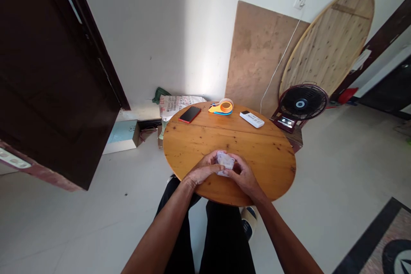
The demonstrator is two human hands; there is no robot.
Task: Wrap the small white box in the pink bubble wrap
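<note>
Between both hands, over the near part of the round wooden table [189, 150], is a small pale, translucent plastic case [226, 160]; its exact kind is hard to make out. My left hand [206, 168] grips its left side, thumb lying across the front. On the right side, my right hand [243, 174] holds the same case with thumb and curled fingers. Some fingers of both hands are hidden behind it.
Along the table's far side lie a phone [190, 114], an orange and blue tape dispenser [221, 107] and a white remote control [252, 119]. A fan [300, 103] stands beyond the right edge. A printed sack [176, 105] and a box [122, 136] are at the left by the wall.
</note>
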